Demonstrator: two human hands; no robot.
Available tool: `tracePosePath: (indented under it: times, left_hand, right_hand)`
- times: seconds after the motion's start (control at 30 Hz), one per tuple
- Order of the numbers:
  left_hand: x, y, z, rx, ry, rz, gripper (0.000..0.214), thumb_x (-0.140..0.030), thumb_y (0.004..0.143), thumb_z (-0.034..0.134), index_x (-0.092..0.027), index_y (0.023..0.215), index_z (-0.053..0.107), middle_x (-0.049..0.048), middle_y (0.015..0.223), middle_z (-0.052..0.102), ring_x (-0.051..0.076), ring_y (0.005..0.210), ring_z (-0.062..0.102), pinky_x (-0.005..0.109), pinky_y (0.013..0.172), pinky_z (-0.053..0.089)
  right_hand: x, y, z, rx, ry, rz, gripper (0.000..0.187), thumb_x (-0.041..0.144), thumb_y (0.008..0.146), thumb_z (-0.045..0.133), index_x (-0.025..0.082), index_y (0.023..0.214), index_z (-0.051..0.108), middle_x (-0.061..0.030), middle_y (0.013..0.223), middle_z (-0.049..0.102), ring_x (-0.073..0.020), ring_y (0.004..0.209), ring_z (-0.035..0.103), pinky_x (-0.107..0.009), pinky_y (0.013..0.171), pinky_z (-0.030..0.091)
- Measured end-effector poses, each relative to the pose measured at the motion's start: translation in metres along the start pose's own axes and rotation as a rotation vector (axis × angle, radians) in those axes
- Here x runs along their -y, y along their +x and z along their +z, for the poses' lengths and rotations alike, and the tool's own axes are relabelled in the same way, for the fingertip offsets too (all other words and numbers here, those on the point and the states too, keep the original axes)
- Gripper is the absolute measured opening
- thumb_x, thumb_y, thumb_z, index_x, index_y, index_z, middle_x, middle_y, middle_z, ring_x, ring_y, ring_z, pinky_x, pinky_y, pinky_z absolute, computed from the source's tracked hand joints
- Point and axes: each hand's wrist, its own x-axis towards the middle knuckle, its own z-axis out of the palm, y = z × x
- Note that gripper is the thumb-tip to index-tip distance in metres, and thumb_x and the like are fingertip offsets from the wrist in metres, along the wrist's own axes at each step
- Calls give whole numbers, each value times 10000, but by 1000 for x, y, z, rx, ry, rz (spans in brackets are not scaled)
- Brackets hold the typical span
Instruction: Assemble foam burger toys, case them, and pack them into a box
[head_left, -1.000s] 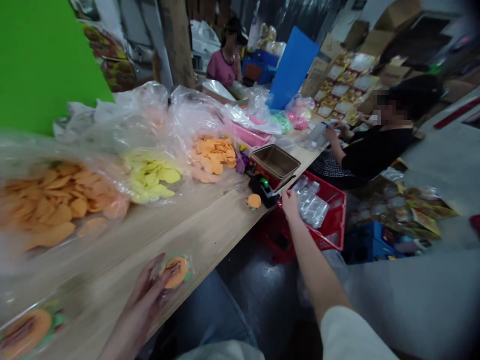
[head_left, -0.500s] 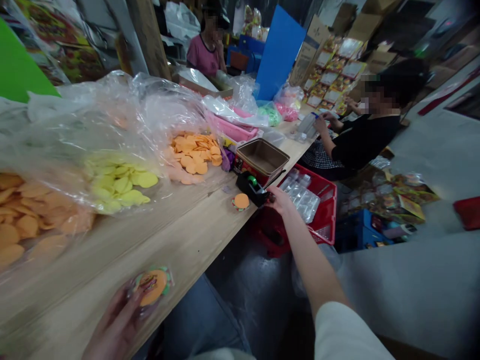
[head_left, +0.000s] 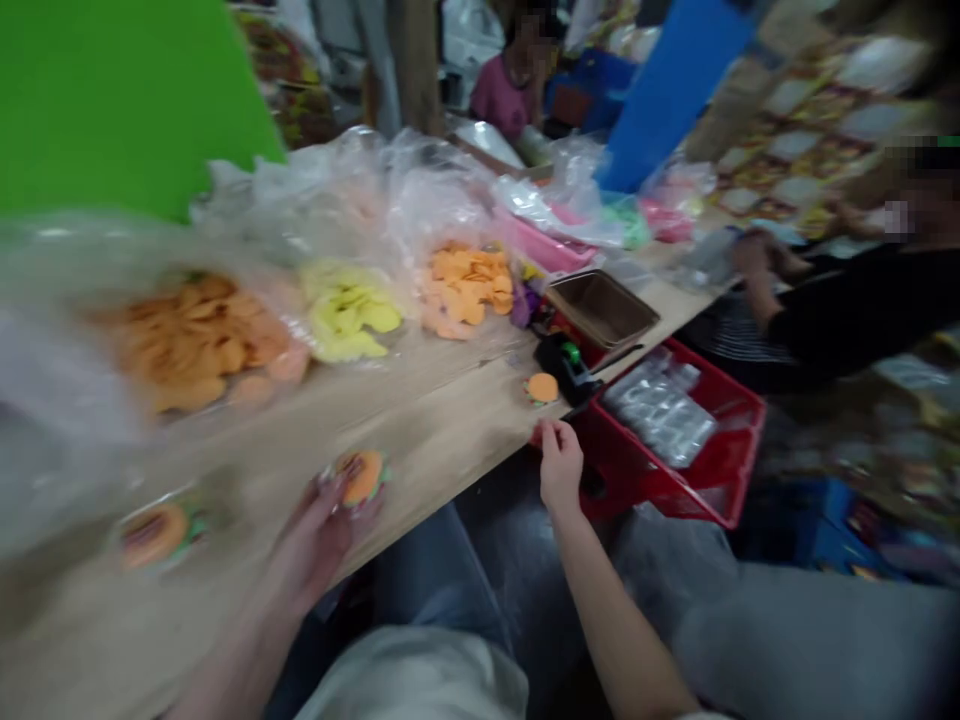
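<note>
Left hand point(head_left: 319, 540) and right hand point(head_left: 560, 465) apart at the near edge of the table point(head_left: 427, 450).

We found the left hand gripping a round burger-pattern packet point(head_left: 362, 478), somewhat blurred, above the table's near edge; a second packet point(head_left: 154, 535) lay further left. The right hand, fingers curled, sat beside the red crate point(head_left: 675, 495), below an orange disc point(head_left: 541, 388) and a tape dispenser point(head_left: 566, 365).

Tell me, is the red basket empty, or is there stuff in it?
It's not empty: the red basket has a pile of clear plastic packets lying inside it.
</note>
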Motion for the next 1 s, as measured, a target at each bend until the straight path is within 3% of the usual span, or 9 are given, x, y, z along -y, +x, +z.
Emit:
tracePosePath:
  times: [0.07,0.13,0.23,0.33,0.57,0.7,0.87,0.93,1.0]
  left_hand:
    - [-7,-6,5,29,-9,99,203,-280,764,632,-225,958,611,13,1149,626,190,1031,598,328,871,517]
    - [-14,-11,7,49,13,150,214,-304,798,593,-224,997,602,25,1155,621,173,1012,605,310,870,508]
    - [-22,-23,4,43,0,208,253,-312,796,601,-228,1033,575,24,1136,620,155,970,617,283,835,507]
    - [-28,-36,-4,9,-55,251,254,-268,767,640,-216,996,546,12,1054,633,140,888,630,265,757,517]
    - [-35,-50,-16,-26,-103,320,286,-202,705,700,-185,933,529,18,989,630,137,877,619,260,766,499]
    - [-35,-53,-17,-6,-66,369,308,-202,711,696,-188,972,534,28,1009,625,135,873,615,253,756,492]
    - [-36,-52,-17,12,-20,359,298,-218,726,681,-184,982,532,32,963,628,132,796,615,236,655,492]
    - [-37,-49,-20,-11,-53,362,259,-223,740,667,-183,955,529,31,946,626,129,790,613,241,662,494]
    - [-37,-46,-24,-36,-79,399,236,-217,744,663,-187,933,525,31,961,623,132,822,612,259,709,497]
  right_hand:
    - [16,-44,34,209,57,-61,222,367,828,474,184,836,601,-12,674,573,-139,640,533,-275,655,466]
    - [34,-81,65,470,113,-121,229,318,822,517,206,995,615,-5,699,604,-131,625,557,-262,635,472]
    - [55,-111,98,670,165,-185,495,263,825,525,260,1308,413,17,730,624,-123,656,582,-257,665,480]
    - [64,-115,114,678,173,-216,614,263,828,530,266,1386,272,24,738,624,-119,675,582,-257,680,478]
    - [70,-120,124,702,209,-190,655,235,814,548,254,1393,241,42,696,614,-110,650,576,-255,673,472]
    - [74,-127,129,706,250,-88,689,219,788,565,247,1388,229,55,665,587,-110,627,571,-260,658,476]
    - [73,-124,135,754,312,105,588,316,779,573,231,1307,330,30,716,572,-120,619,557,-260,583,484]
    - [68,-121,130,708,211,58,553,352,761,600,216,1258,398,5,762,587,-138,676,570,-277,607,490]
    - [66,-121,120,533,22,-102,396,349,755,616,201,1113,533,-25,814,600,-154,749,569,-292,660,480]
